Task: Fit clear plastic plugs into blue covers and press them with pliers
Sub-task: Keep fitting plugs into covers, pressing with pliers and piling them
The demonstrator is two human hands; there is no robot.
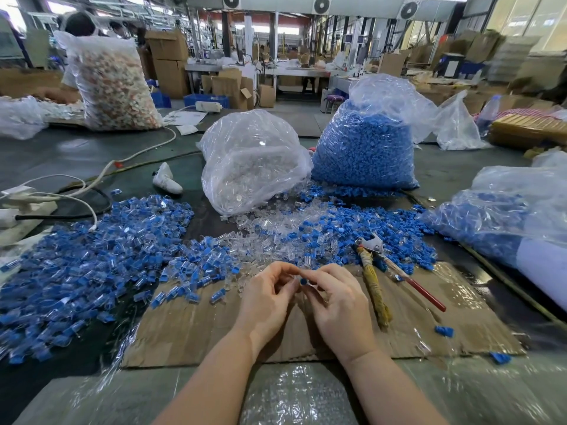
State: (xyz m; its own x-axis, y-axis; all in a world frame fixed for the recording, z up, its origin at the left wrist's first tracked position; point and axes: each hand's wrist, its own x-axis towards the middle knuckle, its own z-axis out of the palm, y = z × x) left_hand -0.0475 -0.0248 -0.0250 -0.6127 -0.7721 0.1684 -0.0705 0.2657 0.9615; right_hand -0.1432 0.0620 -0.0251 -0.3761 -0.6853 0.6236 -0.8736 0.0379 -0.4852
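My left hand (267,297) and my right hand (337,305) meet over the cardboard sheet (196,329). Between their fingertips sits a small blue cover (303,281) with a clear plastic plug (312,284); the right fingers pinch the plug and cover, and the left fingers curl against the same piece. The pliers (379,271), with one red handle and one yellow-wrapped handle, lie untouched on the cardboard to the right of my hands. Loose clear plugs (276,228) and loose blue covers (383,228) lie spread just beyond.
A large heap of assembled blue-and-clear pieces (92,256) covers the left of the table. Behind stand a bag of clear plugs (248,161) and a bag of blue covers (365,142); another bag (503,216) lies at right. Cables and a power strip (18,210) sit far left.
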